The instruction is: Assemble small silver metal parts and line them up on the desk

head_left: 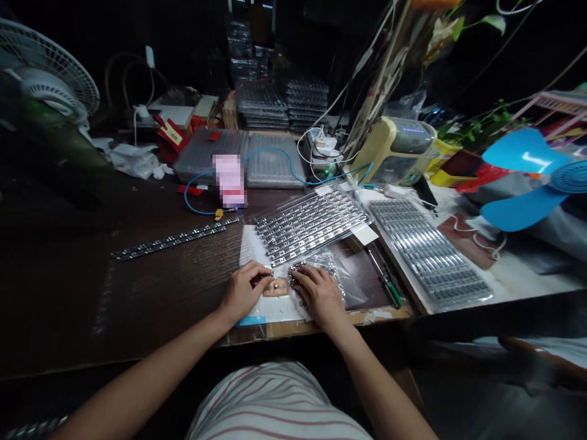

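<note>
My left hand (245,292) is closed in a pinch at the left side of a small tan block (276,287). Whatever lies between its thumb and forefinger is too small to name. A tiny shiny piece sits on top of the block. My right hand (322,294) reaches over a heap of small metal parts (340,286) on a clear plastic bag (353,282). Its fingers are bent together at the heap's left edge; what they grip is hidden. Just beyond both hands, a clear tray (316,223) holds rows of shiny metal strips.
Two loose metal strips (177,238) lie at left. A second filled tray (426,250) is at right, near a blue fan (527,177). Pens (387,278) lie beside the bag. A blue cable (284,153) crosses closed trays behind. A white fan (50,79) stands far left.
</note>
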`<state>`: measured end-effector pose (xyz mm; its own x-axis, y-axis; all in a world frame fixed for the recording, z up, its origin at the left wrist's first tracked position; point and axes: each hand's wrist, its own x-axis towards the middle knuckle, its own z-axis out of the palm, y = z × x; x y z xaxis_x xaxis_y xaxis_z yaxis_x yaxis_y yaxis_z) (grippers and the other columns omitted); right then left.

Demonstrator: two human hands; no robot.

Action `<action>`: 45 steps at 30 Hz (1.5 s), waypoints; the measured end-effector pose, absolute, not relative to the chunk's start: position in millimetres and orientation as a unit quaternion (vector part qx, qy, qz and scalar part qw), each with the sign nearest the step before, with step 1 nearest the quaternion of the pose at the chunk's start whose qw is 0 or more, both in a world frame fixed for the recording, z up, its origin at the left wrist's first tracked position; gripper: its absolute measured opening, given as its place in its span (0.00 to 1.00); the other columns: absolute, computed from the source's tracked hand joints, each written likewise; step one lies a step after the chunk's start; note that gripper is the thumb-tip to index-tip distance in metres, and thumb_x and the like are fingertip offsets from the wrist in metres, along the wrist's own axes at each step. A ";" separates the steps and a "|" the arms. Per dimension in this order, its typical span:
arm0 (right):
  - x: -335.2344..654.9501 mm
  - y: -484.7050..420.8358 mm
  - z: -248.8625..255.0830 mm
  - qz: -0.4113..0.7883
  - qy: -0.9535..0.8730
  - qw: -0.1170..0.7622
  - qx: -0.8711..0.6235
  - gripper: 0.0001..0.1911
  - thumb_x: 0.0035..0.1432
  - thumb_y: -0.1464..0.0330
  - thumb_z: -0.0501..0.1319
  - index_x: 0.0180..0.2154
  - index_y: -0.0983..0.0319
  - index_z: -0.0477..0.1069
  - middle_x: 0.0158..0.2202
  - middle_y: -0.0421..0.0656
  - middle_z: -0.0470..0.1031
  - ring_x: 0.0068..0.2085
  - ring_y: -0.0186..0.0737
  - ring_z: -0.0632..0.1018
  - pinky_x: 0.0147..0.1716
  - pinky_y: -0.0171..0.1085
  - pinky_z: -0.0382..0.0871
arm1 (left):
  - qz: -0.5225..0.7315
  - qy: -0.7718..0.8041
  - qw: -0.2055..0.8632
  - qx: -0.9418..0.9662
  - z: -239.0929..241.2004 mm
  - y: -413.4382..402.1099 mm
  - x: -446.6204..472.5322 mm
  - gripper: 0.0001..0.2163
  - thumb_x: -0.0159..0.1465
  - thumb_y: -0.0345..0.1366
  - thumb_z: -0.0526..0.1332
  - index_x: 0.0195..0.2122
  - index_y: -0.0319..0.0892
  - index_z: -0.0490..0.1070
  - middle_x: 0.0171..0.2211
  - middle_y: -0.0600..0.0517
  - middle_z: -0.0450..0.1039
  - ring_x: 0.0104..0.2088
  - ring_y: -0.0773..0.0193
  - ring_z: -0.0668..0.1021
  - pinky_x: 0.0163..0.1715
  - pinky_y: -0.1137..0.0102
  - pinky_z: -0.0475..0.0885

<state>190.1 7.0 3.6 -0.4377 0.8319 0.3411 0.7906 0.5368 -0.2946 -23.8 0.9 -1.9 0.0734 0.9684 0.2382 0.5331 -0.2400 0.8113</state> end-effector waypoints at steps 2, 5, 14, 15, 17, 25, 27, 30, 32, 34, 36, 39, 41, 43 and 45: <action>195.1 7.4 0.1 0.053 -0.841 0.241 -0.481 0.08 0.62 0.69 0.57 0.42 0.57 0.74 0.42 0.44 0.75 0.42 0.42 0.71 0.39 0.40 0.64 | 0.398 0.555 0.274 0.677 -1.1 2.7 -24.7 0.05 0.60 0.32 0.60 0.35 0.42 0.75 0.34 0.50 0.75 0.34 0.64 0.76 0.32 0.71 0.70; 194.5 8.0 -4.1 0.052 -0.828 0.265 -0.491 0.08 0.63 0.68 0.56 0.37 0.58 0.74 0.38 0.44 0.75 0.38 0.41 0.71 0.37 0.39 0.65 | 0.402 0.552 0.271 0.679 4.0 7.1 -24.0 0.05 0.60 0.33 0.61 0.34 0.42 0.76 0.34 0.50 0.75 0.35 0.63 0.76 0.33 0.71 0.70; 191.6 9.5 -8.2 0.084 -0.774 0.357 -0.516 0.08 0.64 0.69 0.53 0.37 0.59 0.71 0.34 0.43 0.75 0.37 0.40 0.72 0.38 0.38 0.65 | 0.359 0.491 0.255 0.752 8.5 -0.4 -3.3 0.05 0.61 0.34 0.60 0.37 0.43 0.76 0.34 0.49 0.73 0.37 0.62 0.75 0.39 0.68 0.69; 192.3 9.3 -8.7 0.089 -0.773 0.361 -0.515 0.08 0.64 0.70 0.53 0.37 0.59 0.71 0.34 0.43 0.75 0.37 0.40 0.73 0.39 0.38 0.65 | 0.356 0.487 0.250 0.758 7.0 -2.0 -2.2 0.06 0.61 0.34 0.60 0.37 0.43 0.76 0.34 0.49 0.73 0.38 0.62 0.75 0.40 0.68 0.69; 193.0 9.2 -9.5 0.096 -0.771 0.366 -0.512 0.08 0.63 0.70 0.53 0.37 0.60 0.70 0.34 0.43 0.75 0.38 0.40 0.73 0.39 0.38 0.66 | 0.352 0.482 0.240 0.765 4.5 -3.9 -1.2 0.05 0.61 0.34 0.61 0.37 0.43 0.76 0.34 0.49 0.73 0.38 0.61 0.74 0.40 0.67 0.69; 191.8 8.8 -7.8 0.092 -0.770 0.373 -0.510 0.06 0.61 0.71 0.56 0.35 0.59 0.72 0.34 0.42 0.74 0.38 0.39 0.72 0.38 0.37 0.66 | 0.338 0.476 0.230 0.778 0.3 -1.4 -1.9 0.05 0.61 0.33 0.61 0.36 0.43 0.76 0.34 0.48 0.74 0.37 0.61 0.74 0.39 0.66 0.69; 191.8 8.7 -7.7 0.089 -0.769 0.373 -0.511 0.06 0.61 0.71 0.57 0.35 0.59 0.72 0.33 0.42 0.74 0.38 0.39 0.72 0.38 0.37 0.66 | 0.334 0.475 0.232 0.780 -0.2 -0.3 -2.3 0.04 0.61 0.33 0.61 0.36 0.43 0.76 0.33 0.48 0.74 0.37 0.61 0.74 0.39 0.66 0.69; 192.4 9.1 -7.9 0.095 -0.770 0.375 -0.508 0.07 0.61 0.70 0.56 0.36 0.58 0.73 0.33 0.42 0.75 0.37 0.40 0.73 0.38 0.37 0.67 | 0.330 0.474 0.242 0.779 -0.5 -1.1 -1.4 0.04 0.61 0.32 0.62 0.35 0.43 0.76 0.33 0.49 0.75 0.36 0.61 0.75 0.39 0.66 0.69; 192.4 9.3 -7.4 0.098 -0.771 0.381 -0.501 0.08 0.62 0.69 0.56 0.37 0.58 0.74 0.34 0.43 0.75 0.38 0.40 0.73 0.38 0.38 0.67 | 0.332 0.476 0.250 0.775 -0.2 -3.7 0.5 0.03 0.60 0.32 0.62 0.34 0.43 0.76 0.33 0.49 0.75 0.36 0.61 0.75 0.39 0.66 0.69; 191.0 8.9 -6.0 0.101 -0.773 0.385 -0.493 0.09 0.63 0.69 0.55 0.39 0.58 0.75 0.34 0.44 0.75 0.38 0.40 0.73 0.38 0.39 0.67 | 0.345 0.476 0.259 0.766 1.4 -4.8 1.3 0.04 0.60 0.31 0.62 0.34 0.43 0.76 0.33 0.49 0.75 0.36 0.61 0.75 0.39 0.67 0.69; 186.9 7.3 -3.8 0.111 -0.777 0.381 -0.489 0.10 0.63 0.68 0.55 0.41 0.58 0.74 0.35 0.44 0.75 0.38 0.40 0.73 0.38 0.39 0.66 | 0.370 0.477 0.262 0.753 5.2 1.0 -3.1 0.05 0.61 0.31 0.60 0.35 0.43 0.76 0.34 0.49 0.75 0.37 0.62 0.75 0.40 0.67 0.70; 175.5 3.1 -1.0 0.134 -0.787 0.358 -0.485 0.07 0.62 0.67 0.58 0.37 0.58 0.74 0.33 0.42 0.76 0.37 0.40 0.73 0.37 0.38 0.65 | 0.419 0.518 0.217 0.714 14.4 30.5 -27.4 0.05 0.61 0.32 0.60 0.36 0.42 0.76 0.35 0.49 0.75 0.37 0.62 0.75 0.40 0.68 0.69; 166.4 0.4 -0.6 0.139 -0.795 0.338 -0.484 0.05 0.60 0.66 0.61 0.33 0.58 0.74 0.31 0.41 0.76 0.35 0.39 0.73 0.36 0.38 0.63 | 0.428 0.574 0.159 0.680 19.3 60.3 -54.5 0.05 0.59 0.33 0.61 0.35 0.41 0.76 0.35 0.49 0.74 0.35 0.62 0.75 0.38 0.69 0.69; 158.5 -1.3 -1.2 0.130 -0.801 0.321 -0.488 0.05 0.58 0.65 0.63 0.31 0.58 0.74 0.31 0.40 0.76 0.35 0.39 0.73 0.36 0.37 0.60 | 0.410 0.611 0.102 0.669 20.2 88.3 -82.8 0.05 0.59 0.35 0.62 0.33 0.41 0.76 0.35 0.49 0.74 0.35 0.61 0.74 0.38 0.68 0.68; 153.2 -1.7 -2.3 0.118 -0.803 0.314 -0.493 0.04 0.57 0.64 0.64 0.31 0.56 0.75 0.32 0.40 0.76 0.36 0.38 0.72 0.36 0.37 0.59 | 0.378 0.633 0.060 0.673 16.7 106.6 -105.2 0.06 0.58 0.35 0.61 0.33 0.41 0.77 0.36 0.48 0.73 0.36 0.59 0.74 0.39 0.66 0.67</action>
